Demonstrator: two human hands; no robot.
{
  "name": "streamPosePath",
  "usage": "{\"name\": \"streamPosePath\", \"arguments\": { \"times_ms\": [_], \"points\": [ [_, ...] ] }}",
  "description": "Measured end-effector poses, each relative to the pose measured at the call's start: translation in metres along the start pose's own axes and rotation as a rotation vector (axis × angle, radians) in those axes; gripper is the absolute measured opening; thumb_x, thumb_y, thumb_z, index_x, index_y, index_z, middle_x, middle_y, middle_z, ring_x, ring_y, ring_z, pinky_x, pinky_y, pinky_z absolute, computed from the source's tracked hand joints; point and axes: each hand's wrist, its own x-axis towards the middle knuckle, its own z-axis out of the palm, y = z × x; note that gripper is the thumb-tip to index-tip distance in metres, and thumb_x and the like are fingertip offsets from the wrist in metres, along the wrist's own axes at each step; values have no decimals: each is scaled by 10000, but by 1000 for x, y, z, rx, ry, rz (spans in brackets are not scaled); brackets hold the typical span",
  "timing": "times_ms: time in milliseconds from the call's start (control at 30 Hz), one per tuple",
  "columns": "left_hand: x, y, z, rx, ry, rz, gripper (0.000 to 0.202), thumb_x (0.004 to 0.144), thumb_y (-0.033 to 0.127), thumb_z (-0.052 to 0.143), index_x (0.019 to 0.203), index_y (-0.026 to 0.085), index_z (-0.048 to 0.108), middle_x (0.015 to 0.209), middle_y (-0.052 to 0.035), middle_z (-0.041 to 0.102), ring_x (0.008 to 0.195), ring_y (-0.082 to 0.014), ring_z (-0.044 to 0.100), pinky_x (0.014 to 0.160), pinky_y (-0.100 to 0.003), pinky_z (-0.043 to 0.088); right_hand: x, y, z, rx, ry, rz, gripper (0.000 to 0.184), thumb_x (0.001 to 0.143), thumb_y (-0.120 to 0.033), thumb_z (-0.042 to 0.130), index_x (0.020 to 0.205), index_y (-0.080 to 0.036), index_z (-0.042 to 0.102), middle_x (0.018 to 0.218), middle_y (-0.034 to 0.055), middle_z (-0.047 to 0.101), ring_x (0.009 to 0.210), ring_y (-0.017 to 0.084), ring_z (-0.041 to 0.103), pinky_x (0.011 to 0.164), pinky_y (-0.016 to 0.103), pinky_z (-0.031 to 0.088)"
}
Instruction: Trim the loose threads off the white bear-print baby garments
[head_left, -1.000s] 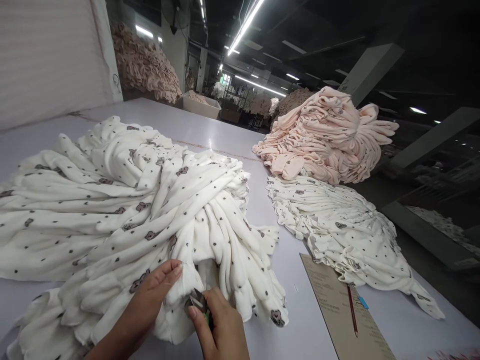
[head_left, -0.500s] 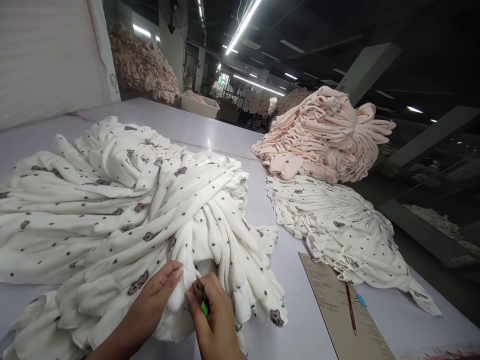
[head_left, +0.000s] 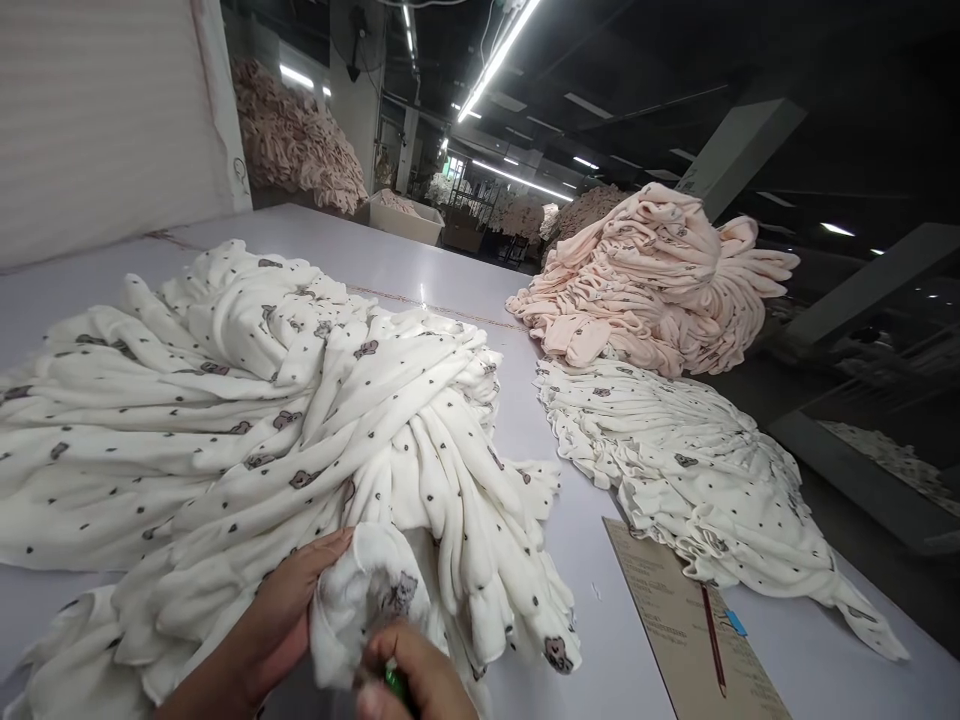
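Observation:
A big heap of white fleece pieces [head_left: 292, 400], printed with small dark hearts and grey-brown animal figures, spreads in front of me. At its near edge, my left hand [head_left: 292, 605] is closed on the turned-up end of one white fleece piece [head_left: 341, 610], whose rounded rim and a grey figure face me. My right hand [head_left: 420, 675] is closed just below and right of that end. In it is a small green-handled tool [head_left: 397, 685], which looks like thread snips. Its blades are hidden or blurred, so I cannot tell whether they touch the fleece.
On the right lie a gathered white printed bundle [head_left: 675, 460] and a pink fleece pile [head_left: 637, 280]. A brown card [head_left: 652, 610] with writing carries a dark red pencil [head_left: 714, 640] and a blue tab [head_left: 736, 622]. Farther back stands a white bin [head_left: 409, 220].
My left hand has turned up the end of the fleece piece, showing its rim and printed figure. The right hand has moved slightly down with the green-handled tool. The view has shifted a little.

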Motion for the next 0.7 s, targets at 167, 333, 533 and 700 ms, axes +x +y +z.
{"name": "streamPosePath", "arguments": {
  "times_ms": [167, 333, 533, 700],
  "points": [
    [0, 2, -2, 5, 7, 1, 285, 735, 76, 659, 1019, 90, 655, 973, -120, 721, 942, -271, 667, 758, -315, 556, 8, 1, -3, -503, 200, -1, 294, 920, -430, 404, 868, -211, 594, 756, 46, 597, 569, 188, 590, 498, 255, 367],
    [-2, 2, 1, 45, 78, 27, 264, 811, 79, 574, 1073, 94, 604, 1000, -136, 702, 939, -255, 663, 736, -321, 561, 11, -3, -5, -917, 215, -43, 216, 941, -346, 401, 876, -229, 571, 771, 50, 615, 541, 226, 594, 485, 286, 339],
    [-2, -4, 4, 111, 135, 63, 280, 815, 105, 580, 1094, 107, 556, 1021, -126, 681, 928, -212, 652, 730, -272, 545, 20, -5, 1, -1024, 172, -17, 275, 949, -300, 336, 824, -212, 565, 738, 61, 605, 513, 241, 592, 463, 306, 317],
    [-6, -2, 0, 191, 77, 93, 223, 782, 207, 639, 998, 170, 596, 841, -44, 685, 748, -187, 636, 638, -247, 509, 14, -6, -5, -812, 72, 13, 220, 926, -272, 386, 802, -221, 560, 779, 37, 623, 569, 206, 624, 477, 276, 324]
  ]
}}
